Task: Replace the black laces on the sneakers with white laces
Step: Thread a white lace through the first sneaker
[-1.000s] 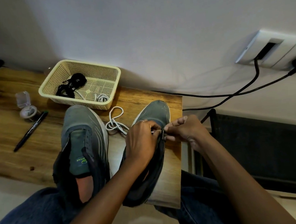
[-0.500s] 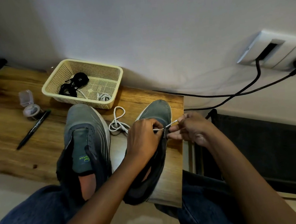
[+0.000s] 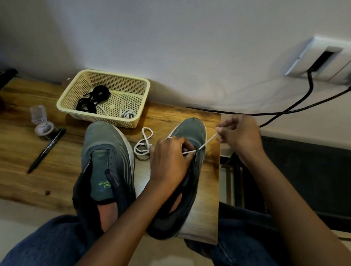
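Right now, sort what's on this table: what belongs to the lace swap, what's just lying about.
Part of the job:
- grey sneaker being laced, held by left hand
- white lace, pinched by right hand
- second grey sneaker
- cream plastic basket with black laces

Lying about:
- black pen
- small clear plastic container
- black power cables

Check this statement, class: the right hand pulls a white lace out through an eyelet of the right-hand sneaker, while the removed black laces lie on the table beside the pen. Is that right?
One detail is wrong. In the head view the black laces lie inside the cream basket, not beside the pen. The rest holds: the right hand pulls the white lace through the right-hand sneaker.
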Available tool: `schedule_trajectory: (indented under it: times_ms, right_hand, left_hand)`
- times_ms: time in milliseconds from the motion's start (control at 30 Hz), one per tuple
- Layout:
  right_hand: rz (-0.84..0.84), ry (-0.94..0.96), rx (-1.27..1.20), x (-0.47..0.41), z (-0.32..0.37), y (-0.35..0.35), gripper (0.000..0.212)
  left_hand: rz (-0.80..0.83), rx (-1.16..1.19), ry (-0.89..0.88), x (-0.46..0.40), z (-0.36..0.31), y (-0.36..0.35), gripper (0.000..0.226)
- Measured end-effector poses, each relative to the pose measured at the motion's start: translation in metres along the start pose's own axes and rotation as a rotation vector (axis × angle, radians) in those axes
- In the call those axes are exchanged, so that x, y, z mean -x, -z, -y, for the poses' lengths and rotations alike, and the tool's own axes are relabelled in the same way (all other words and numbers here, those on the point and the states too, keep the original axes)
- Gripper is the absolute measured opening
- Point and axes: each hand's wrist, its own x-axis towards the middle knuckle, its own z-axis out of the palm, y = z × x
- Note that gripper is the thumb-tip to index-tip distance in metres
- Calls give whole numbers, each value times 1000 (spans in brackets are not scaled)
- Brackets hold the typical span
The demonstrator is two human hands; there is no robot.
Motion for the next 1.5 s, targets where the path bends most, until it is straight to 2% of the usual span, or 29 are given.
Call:
schedule_trajectory:
  times_ms: [33,100,233,300,400,467,533,567,633,733,800,867,1000,1067,1133,1267,1400,1500]
  right_hand:
    - [-52,22,-6,-3,-2,5,25]
    - [-21,70,71,-4,-4,9,18]
    - [319,179,418,8,1,-2,19]
    - [380,187,492,11,2,-10,11]
    - [355,156,562,10,2,-16,5]
    - [220,141,644,5,2,-12,7]
    - [36,115,670,-3,0,1,19]
    - [8,106,658,-6,-2,6,25]
    - [94,104,648,-4,-4,11,26]
    - [314,191,701,9,0,-1,21]
    - [366,252,674,10,-1,-12,16]
    - [320,240,642,5,-2,-14,10]
    - [-61,110,749,-4,2,3,7]
    - [-125,77,781,-6,1,10,6]
    - [-48,105,739,-4,-1,7,5]
    - [172,293,512,6,6,-9,23]
    - [413,413,607,10,6,-30,12]
    - [402,364,631,14,11,-33,14]
  left_hand:
    - [0,-21,2,1,-1,1,8]
    - [8,-54,-1,1,-2,2,9]
    - [22,-62,-1,2,-3,3,9]
    - [23,-64,10,0,-2,5,11]
    - [17,-61,22,-3,0,8,13]
    - [17,-49,25,-4,1,10,12]
    - [15,-41,35,-3,1,11,12]
    - [14,-48,36,-3,1,12,12]
    - [12,-62,31,-2,0,13,12]
    - [21,-75,24,-2,0,13,12]
    - [17,-95,15,-2,0,12,12]
    - [13,-92,16,-2,-1,12,12]
    - [-16,-67,24,-4,-1,13,12]
    - [-19,-71,29,-5,0,15,13]
    - [4,-123,42,-6,0,17,14]
    - [103,-195,71,-9,2,22,18]
    - [124,-238,58,-11,4,26,12]
    - [99,-189,58,-12,6,29,9]
